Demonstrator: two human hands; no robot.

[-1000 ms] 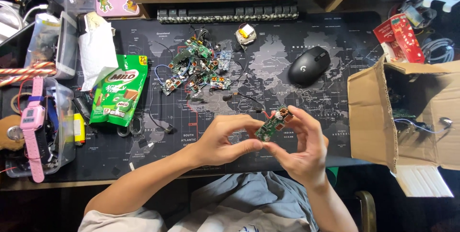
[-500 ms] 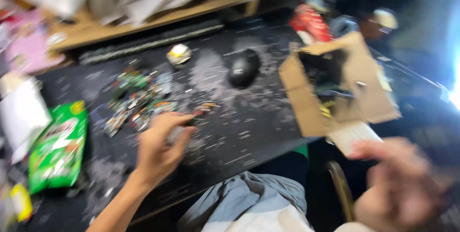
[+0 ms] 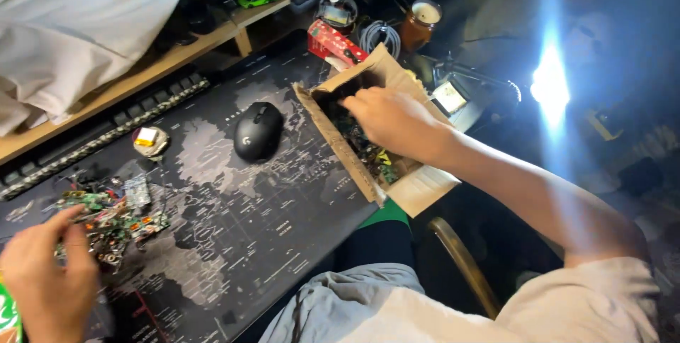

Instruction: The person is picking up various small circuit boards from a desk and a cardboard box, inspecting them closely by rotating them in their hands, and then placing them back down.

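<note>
The right hand (image 3: 386, 120) reaches into the open cardboard box (image 3: 354, 152) at the right edge of the worktop (image 3: 234, 215), fingers curled down among the small green and yellow parts inside. Whether it pinches one of them cannot be told, since the fingertips are sunk out of sight. The box hangs partly over the worktop's edge, so a firm push or a tug on something snagged could tip it and spill the parts onto the lap or floor below. The box wall nearest the mouse (image 3: 256, 130) is soft and bent, and may fold under the wrist.

The left hand (image 3: 46, 279) rests at the near edge of a pile of circuit boards (image 3: 106, 215) on the dark mat, fingers loosely gathered and touching the heap (it does not seem to grip any one piece). With the eyes turned to the box, that hand could drag or scatter the tangle, and the thin wires could catch on a finger.

The boards are small, green, studded with bright bits and trailing fine wires, knotted together in one heap. A bright lamp (image 3: 549, 84) at the right glares into view and may hide what lies deep in the box.
</note>
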